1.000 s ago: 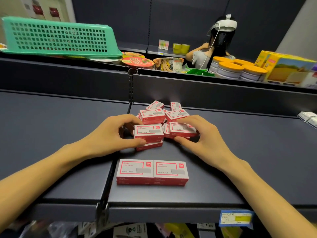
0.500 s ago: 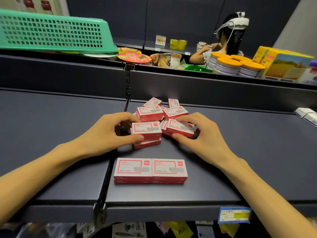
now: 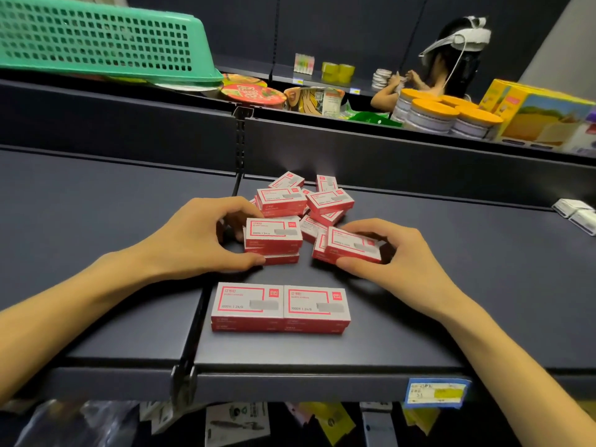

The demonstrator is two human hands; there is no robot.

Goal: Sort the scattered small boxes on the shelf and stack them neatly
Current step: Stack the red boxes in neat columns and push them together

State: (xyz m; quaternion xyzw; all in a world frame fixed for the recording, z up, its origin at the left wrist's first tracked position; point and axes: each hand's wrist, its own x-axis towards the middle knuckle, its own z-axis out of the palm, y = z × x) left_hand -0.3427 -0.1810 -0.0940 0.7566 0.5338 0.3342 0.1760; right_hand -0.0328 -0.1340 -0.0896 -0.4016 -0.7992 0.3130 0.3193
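A dark shelf point(image 3: 419, 301) fills the middle of the frame, with a blue and yellow price label point(image 3: 436, 392) fixed to its front edge at lower right. At upper left, a green perforated basket point(image 3: 96, 37) is seen lying tilted on the higher shelf behind. Along the upper right, yellow cartons point(image 3: 545, 121) and orange-lidded tubs point(image 3: 432, 114) are lined up, and another person point(image 3: 451, 59) wearing a white headset is visible beyond them.

At lower centre, a neat row of boxes point(image 3: 280, 306) is laid near the shelf's front edge: two red-and-white boxes side by side and touching, with a further layer seen beneath. Behind it, in the centre of the frame, a loose heap of boxes point(image 3: 306, 201) is piled at odd angles.

Left of centre, a small stack point(image 3: 274, 235) of boxes is gripped by the left hand point(image 3: 196, 240), thumb at the near side and fingers curled round the far left end. Right of centre, a tilted box point(image 3: 353, 245) is pinched by the right hand point(image 3: 396, 253), thumb on the near edge and fingers curled over the far side; another box is partly seen under it.
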